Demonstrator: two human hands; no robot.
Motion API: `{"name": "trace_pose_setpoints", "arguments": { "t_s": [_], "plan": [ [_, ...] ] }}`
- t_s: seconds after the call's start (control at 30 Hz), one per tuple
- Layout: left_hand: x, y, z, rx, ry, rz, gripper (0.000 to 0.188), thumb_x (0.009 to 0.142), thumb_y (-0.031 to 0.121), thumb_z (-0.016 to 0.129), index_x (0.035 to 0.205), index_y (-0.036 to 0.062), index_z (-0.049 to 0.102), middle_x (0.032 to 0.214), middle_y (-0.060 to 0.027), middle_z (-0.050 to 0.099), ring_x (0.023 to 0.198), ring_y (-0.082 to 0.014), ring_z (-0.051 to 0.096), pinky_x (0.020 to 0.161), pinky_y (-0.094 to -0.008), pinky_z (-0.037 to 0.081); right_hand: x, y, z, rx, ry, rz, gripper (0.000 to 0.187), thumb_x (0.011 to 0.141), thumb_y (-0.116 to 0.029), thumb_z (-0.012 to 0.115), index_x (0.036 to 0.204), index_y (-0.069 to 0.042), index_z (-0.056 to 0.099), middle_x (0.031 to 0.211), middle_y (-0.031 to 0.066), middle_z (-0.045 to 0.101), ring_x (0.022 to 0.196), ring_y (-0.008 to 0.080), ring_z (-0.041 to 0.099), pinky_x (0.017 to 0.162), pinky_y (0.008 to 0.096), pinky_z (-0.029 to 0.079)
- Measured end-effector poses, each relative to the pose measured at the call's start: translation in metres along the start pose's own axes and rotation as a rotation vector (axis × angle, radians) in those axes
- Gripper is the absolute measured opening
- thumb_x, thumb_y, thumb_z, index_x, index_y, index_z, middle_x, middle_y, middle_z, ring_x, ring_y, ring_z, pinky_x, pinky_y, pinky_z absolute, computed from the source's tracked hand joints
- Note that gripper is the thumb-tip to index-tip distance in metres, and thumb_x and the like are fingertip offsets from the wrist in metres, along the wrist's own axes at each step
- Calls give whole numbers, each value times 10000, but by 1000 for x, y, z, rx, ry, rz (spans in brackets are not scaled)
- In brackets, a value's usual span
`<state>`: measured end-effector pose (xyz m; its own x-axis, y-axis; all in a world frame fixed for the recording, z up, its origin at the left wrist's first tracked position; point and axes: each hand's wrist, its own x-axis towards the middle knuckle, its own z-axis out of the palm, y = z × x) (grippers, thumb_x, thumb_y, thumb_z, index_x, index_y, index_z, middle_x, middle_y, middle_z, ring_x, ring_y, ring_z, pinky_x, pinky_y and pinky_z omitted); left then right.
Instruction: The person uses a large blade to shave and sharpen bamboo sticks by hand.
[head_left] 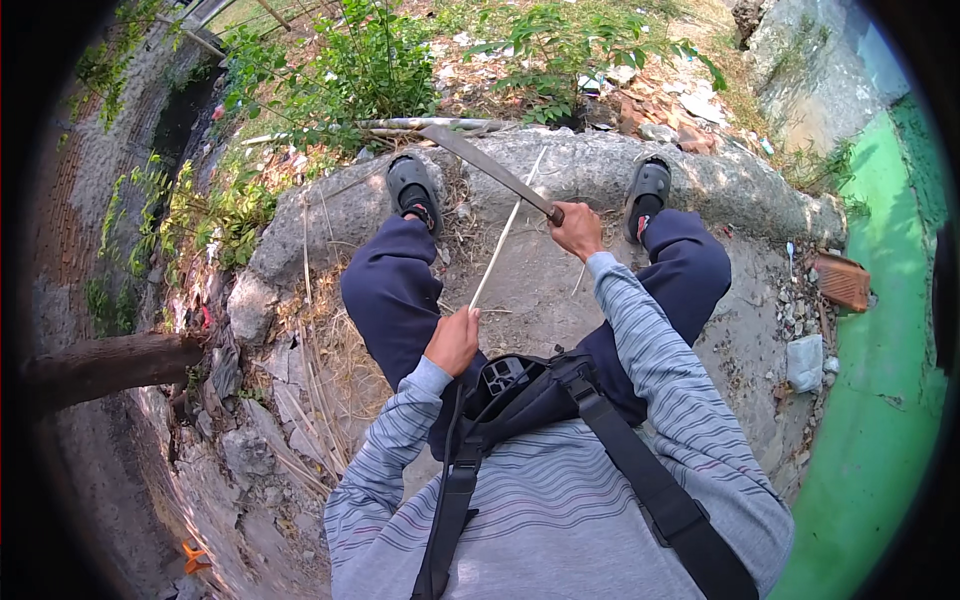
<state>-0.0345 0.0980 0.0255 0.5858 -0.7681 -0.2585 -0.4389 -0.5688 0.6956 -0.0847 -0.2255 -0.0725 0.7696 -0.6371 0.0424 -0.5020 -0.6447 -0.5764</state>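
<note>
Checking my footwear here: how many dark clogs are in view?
2: the left clog, left of the pale strip; the right clog, right of the right hand.

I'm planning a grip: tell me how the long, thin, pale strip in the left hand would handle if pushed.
The strip looks fairly stiff, as it runs nearly straight beyond the left hand. Being so slender, it is probably light and might bend under a hard push.
</note>
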Motion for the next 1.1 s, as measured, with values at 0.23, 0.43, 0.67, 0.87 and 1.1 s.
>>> {"name": "trace_pose_setpoints", "arguments": {
  "t_s": [0.23,0.43,0.67,0.87,1.1],
  "plan": [
    [-22,8,4,-50,-47,-31,326,1083,231,457,921,-34,556,768,-317,602,805,-521,605,700,-608,426,10,30,-9,34,46,162,183,827,-239,662,932,-129,764,880,212,733,879,440,704,785,535,560],
    [-9,-5,4,-19,-8,-19,335,1082,224,449,906,-38,561,773,-325,601,793,-524,604,674,-595,433,-8,-6,4,11,-79,14,233,823,-248,672,1010,-145,767,908,205,739,874,441,704,783,538,562],
    [-42,1,-8,-66,-57,-10,320,1086,217,457,888,-19,541,708,-266,563,721,-490,596,635,-542,420,13,43,-1,41,28,226,190,828,-252,667,930,-116,752,931,234,727,914,462,693,800,545,545],
    [-19,-11,-3,-49,-42,-10,362,1094,247,446,874,-23,544,722,-247,582,720,-464,601,661,-518,439,-6,15,1,47,-50,126,213,820,-248,692,972,-118,764,891,213,732,878,448,698,781,527,544],
    [23,-14,3,-221,-88,-58,482,1103,375,416,914,-14,627,694,-130,583,670,-280,591,659,-428,462,-11,-12,-8,248,-70,8,195,796,-211,715,949,-114,786,857,203,740,835,413,717,736,485,556]
  ]
}}
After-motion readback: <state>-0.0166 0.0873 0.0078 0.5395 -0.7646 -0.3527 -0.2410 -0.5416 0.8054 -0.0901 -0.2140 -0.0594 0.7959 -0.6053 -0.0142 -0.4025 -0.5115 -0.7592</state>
